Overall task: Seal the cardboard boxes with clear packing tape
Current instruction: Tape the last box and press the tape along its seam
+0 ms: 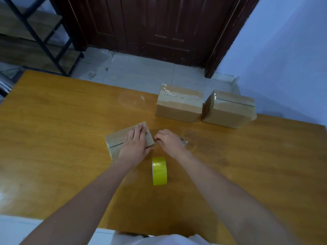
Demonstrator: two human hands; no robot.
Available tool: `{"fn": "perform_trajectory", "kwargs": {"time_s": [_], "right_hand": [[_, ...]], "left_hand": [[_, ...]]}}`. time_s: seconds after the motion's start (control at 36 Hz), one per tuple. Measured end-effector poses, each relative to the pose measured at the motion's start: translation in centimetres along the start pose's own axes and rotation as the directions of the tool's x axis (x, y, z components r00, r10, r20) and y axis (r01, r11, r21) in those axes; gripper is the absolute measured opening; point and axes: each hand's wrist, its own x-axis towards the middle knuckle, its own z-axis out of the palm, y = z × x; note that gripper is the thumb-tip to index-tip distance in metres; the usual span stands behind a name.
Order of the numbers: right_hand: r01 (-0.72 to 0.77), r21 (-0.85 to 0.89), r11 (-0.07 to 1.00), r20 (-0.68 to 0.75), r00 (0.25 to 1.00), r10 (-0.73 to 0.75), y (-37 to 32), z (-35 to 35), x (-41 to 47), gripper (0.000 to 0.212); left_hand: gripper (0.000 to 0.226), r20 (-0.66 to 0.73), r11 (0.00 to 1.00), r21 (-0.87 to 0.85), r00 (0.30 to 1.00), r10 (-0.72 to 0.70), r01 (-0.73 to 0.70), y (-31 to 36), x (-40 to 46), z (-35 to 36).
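Left hand: flat, fingers straight, pressing box at table centre. Right hand: curled just beside the box edge, seemingly pinching a clear tape strip. Advice: keep strip taut, smooth along seam. Roll: upright, near. Two taped boxes behind; contents hidden

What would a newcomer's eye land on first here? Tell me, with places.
First the yellow tape roll, standing on edge on the wooden table between the person's forearms. Just beyond it, the left hand presses flat on a small cardboard box, while the right hand pinches something at that box's right end, a bit of clear tape showing beside it. Farther back right, two taped boxes sit side by side.
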Motion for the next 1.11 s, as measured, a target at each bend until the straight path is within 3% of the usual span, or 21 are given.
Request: {"fn": "perform_trajectory", "kwargs": {"time_s": [0.14,0.31,0.47,0.72,0.83,0.92,1.0,1.06,1.11], "right_hand": [[-0.151,0.072,0.986,-0.044,0.987,0.154,-0.5,0.7,0.5,0.019],[-0.289,0.163,0.943,0.007,0.956,0.292,-1.7,0.8,1.3,0.017],[-0.549,0.285,0.786,0.066,0.829,0.555,-3.3,0.7,1.3,0.019],[-0.658,0.322,0.681,0.141,0.744,0.653,-5.8,-1.1,1.5,0.027],[-0.661,0.292,0.691,0.131,0.743,0.656,-6.5,-1.4,1.4,0.022],[-0.680,0.306,0.667,0.122,0.723,0.680,-6.4,-1.1,1.1,0.018],[-0.692,0.338,0.638,0.138,0.707,0.693,-6.5,-0.8,0.9,0.020],[-0.690,0.377,0.617,0.141,0.702,0.698,-6.6,-0.8,0.9,0.023],[-0.696,0.399,0.597,0.156,0.693,0.704,-6.6,-0.8,0.9,0.026]], "left_hand": [[0.085,0.005,1.000,0.002,1.000,0.002,-0.002,-0.1,0.0,-0.2],[0.086,0.000,1.000,-0.008,1.000,0.007,-0.007,0.0,0.1,-0.3],[0.089,-0.051,0.999,0.029,0.998,0.045,-0.043,-0.1,0.0,-0.3],[0.092,-0.011,0.982,0.117,0.989,0.148,-0.146,-0.9,0.5,-0.9],[0.086,0.072,0.971,-0.165,0.980,0.184,-0.170,-1.2,1.0,-1.6],[0.093,0.076,0.896,-0.406,0.971,0.228,-0.179,-1.8,1.7,-2.9],[0.095,0.037,0.816,-0.572,0.991,0.126,-0.082,-2.5,1.7,-3.9],[0.085,-0.051,0.846,-0.533,0.998,-0.044,0.010,-2.9,1.6,-4.2],[0.072,-0.164,0.901,-0.413,0.962,-0.219,0.135,-3.5,1.4,-3.9]]}}
